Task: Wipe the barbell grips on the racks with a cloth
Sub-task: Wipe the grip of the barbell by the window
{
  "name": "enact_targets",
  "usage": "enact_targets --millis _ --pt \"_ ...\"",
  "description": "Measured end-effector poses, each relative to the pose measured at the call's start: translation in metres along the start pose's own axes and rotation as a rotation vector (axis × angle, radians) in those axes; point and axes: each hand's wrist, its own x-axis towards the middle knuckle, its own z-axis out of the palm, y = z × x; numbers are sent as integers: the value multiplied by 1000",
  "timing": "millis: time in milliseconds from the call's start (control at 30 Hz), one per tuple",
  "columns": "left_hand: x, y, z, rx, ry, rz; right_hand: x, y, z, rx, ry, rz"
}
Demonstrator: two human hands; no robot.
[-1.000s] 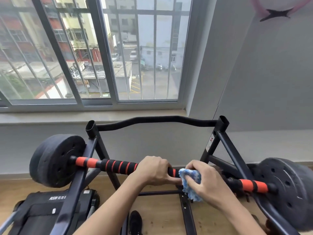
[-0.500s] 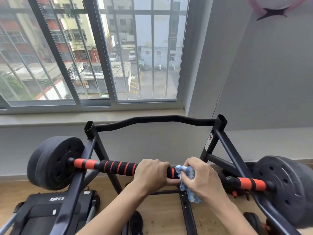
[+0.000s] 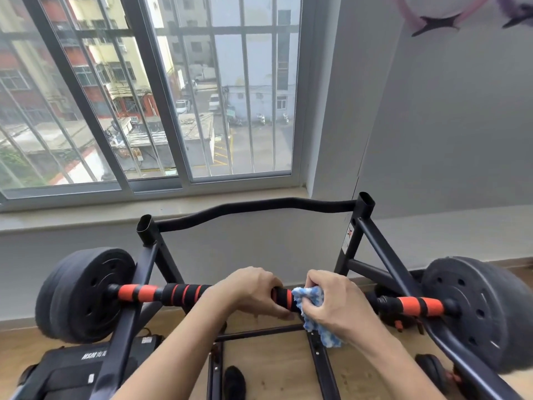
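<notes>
While we stand over the black steel rack (image 3: 383,249), whose tubes are smooth and whose back rail bends in a shallow wave, the barbell (image 3: 184,293) lies across it with a round, matt black plate (image 3: 86,293) at the left end and another plate (image 3: 473,310) at the right. Its grip looks like soft foam, ribbed in black and orange bands. Our left hand (image 3: 248,290) wraps the bar near the middle, fingers curled over it, seemingly to steady it. Just beside it, our right hand (image 3: 334,301) clamps the cloth (image 3: 314,313) around the bar, fingers closed over the fabric; a loose corner hangs below. The cloth is blue and white, nubbly like chenille or microfibre.

We judge the wiping to be mid-course: the cloth sits at the centre of this bar, and nothing shows which stretches are clean. The banded length toward the left plate and the orange sleeve (image 3: 415,306) by the right plate likely remain, as would any other racked bars, none of which we can see.
</notes>
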Motion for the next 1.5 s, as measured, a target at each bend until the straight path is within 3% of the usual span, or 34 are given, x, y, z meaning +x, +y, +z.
enact_targets --millis 67,100,133,233,300,467,533,633,700,933,1033,1100,1200,1300,1500 --pt "5 2 -5 -224 -194 -54 -1 -1 -1 -10 -4 25" --pt "8 3 -1 -206 -211 -64 -2 -1 -1 -15 5 37" --pt "9 5 4 -127 -174 -58 -3 -1 1 -28 21 48" --pt "4 5 25 189 138 -18 -4 -6 8 -103 68 37" --pt "-1 4 38 271 279 -2 0 -10 11 -105 62 29" --pt "-10 11 53 375 392 -28 11 -9 12 8 -39 107" --pt "-12 13 43 315 293 -43 10 -8 12 46 -72 120" --pt "-8 17 18 -28 -83 -69 6 -5 10 54 -109 117" --pt "-4 21 14 -137 -211 -56 6 -4 9 39 -128 116" --pt "-11 16 62 372 397 26 11 -9 10 -38 -146 122" --pt "-20 19 81 389 557 101 8 -11 7 -57 -164 124" --pt "-23 23 88 327 573 75 0 -13 7 -71 -138 104" --pt "-25 30 71 269 398 -31 -12 -17 9 -82 -93 69" --pt "-20 27 52 199 271 0 -13 -18 8 -101 -81 69" --pt "-18 27 64 368 447 57 -1 -20 8 -113 -114 102"
